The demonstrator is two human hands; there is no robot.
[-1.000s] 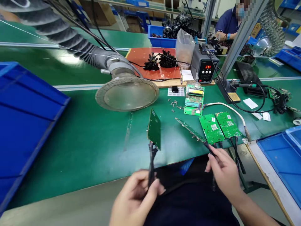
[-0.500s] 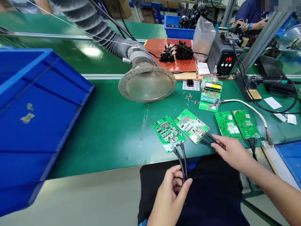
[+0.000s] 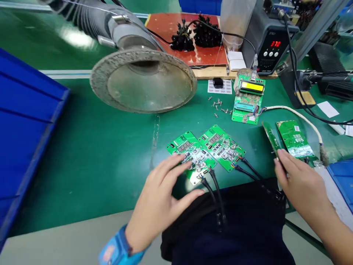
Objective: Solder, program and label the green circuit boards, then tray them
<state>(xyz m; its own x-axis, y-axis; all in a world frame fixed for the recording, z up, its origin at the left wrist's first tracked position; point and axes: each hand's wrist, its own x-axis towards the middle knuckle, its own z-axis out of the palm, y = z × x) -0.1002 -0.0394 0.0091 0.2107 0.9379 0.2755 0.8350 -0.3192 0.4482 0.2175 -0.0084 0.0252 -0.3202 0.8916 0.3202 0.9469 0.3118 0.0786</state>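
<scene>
My right hand (image 3: 300, 176) grips a green circuit board (image 3: 271, 138) by its near end and has it tilted up on its edge. Another circuit board (image 3: 294, 138) lies just right of it, back side up. My left hand (image 3: 165, 191) hovers with fingers spread over the near part of the leftmost circuit board (image 3: 182, 140); whether the fingertips touch it I cannot tell. Beside that one lies a further circuit board (image 3: 222, 147), component side up. Black cables (image 3: 215, 198) run from these two boards over the table edge onto my lap.
A fume extraction hood (image 3: 143, 84) hangs low over the table. Behind the boards are loose screws (image 3: 217, 103), a test board with a lit display (image 3: 248, 99) and a soldering station (image 3: 267, 48). A blue bin (image 3: 27, 121) stands at the left.
My right hand has let go of the second board's cables, moved right and lifted a board's edge. My left hand has released the leftmost board's cables and moved up over that board.
</scene>
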